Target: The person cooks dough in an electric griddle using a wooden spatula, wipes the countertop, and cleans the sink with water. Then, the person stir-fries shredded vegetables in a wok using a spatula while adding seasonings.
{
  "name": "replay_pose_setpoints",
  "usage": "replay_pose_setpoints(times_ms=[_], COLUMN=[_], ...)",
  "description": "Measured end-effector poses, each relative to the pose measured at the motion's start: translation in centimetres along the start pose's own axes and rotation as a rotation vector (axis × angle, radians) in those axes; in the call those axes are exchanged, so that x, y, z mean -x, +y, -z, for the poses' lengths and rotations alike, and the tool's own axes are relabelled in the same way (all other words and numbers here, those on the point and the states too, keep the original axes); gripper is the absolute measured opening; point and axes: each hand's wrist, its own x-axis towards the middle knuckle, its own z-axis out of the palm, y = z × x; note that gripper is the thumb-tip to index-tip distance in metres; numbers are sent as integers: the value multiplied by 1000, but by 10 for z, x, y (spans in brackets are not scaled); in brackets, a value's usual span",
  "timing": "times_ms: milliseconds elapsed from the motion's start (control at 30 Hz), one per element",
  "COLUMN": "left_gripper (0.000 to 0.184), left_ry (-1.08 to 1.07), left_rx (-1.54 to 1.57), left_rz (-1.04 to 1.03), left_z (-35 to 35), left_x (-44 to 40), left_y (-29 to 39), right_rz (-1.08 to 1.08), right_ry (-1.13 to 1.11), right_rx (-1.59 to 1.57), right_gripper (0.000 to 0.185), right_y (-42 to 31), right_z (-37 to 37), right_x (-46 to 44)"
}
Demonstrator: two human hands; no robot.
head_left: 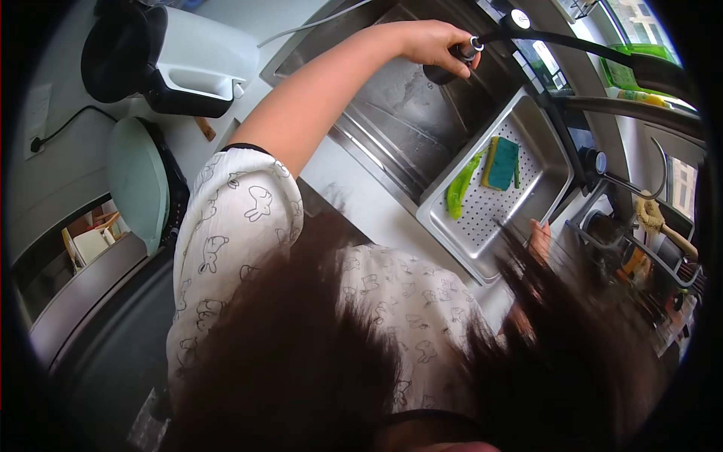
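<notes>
My left hand is closed around the black spray head of the faucet, above the dark sink basin. A perforated steel tray rests across the sink's right side. In it lie a green and yellow sponge and, beside it, a bright green limp piece that I cannot identify. My right hand is near the tray's right outer side; hair covers most of it, so its grip is unclear.
A white and black appliance and a pale green round lid are at the left. The black faucet hose runs along the top right. At the right stands a wire rack with utensils. Dark hair blocks the lower view.
</notes>
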Motion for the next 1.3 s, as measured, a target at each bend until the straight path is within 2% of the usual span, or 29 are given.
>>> replay_pose_setpoints(times_ms=[33, 67, 133, 267, 400, 500, 600, 667, 733, 833, 933, 1067, 1100, 1200, 1300], left_gripper=[25, 23, 23, 30, 30, 30, 24, 24, 24, 23, 24, 24, 23, 23, 25], left_ry=[51, 156, 246, 166, 234, 272, 230, 195, -24, -193, -267, -191, -164, -84, -111], left_rx=[27, 37, -112, 89, 338, 226, 228, 73, -209, -409, -311, -332, -333, -410, -416], left_rz=[-8, -139, -80, -195, -251, -244, -322, -306, -166, 7, 109, 77, 103, 92, 70], left_z=[3, 2, 10, -11, -31, -24, -7, 15, 50, 68, 70, 59, 60, 63, 61], left_x=[-2, -12, -21, -47, -64, -68, -60, -50, -27, -3, 18, 32, 34, 34, 37], left_y=[3, -7, -5, -14, -8, -8, -11, -12, 9, 33, 50, 55, 55, 56, 57], right_rz=[11, 22, 28, -7, -33, 7, 20, 28, 11, 6, 60, 133, 85, 93, 247], right_ry=[9, 19, 22, 25, 36, 36, 57, 26, -6, -29, -81, -175, -207, -174, -190], right_rx=[29, 59, 83, 29, -3, 61, 169, 65, -23, -62, -89, -84, -209, -134, -89], right_gripper=[29, 29, 30, 31, 31, 30, 29, 29, 28, 28, 27, 27, 24, 27, 28], right_y=[-6, -14, -16, -9, -14, -19, -17, -9, 0, -12, -19, -14, -14, -45, -68], right_z=[-2, -8, -8, -6, -10, -13, -9, -2, -4, -19, -37, -54, -56, -79, -89], right_x=[2, 7, 8, 3, 8, 9, 7, -3, -6, -9, -16, -31, -32, -14, -18])
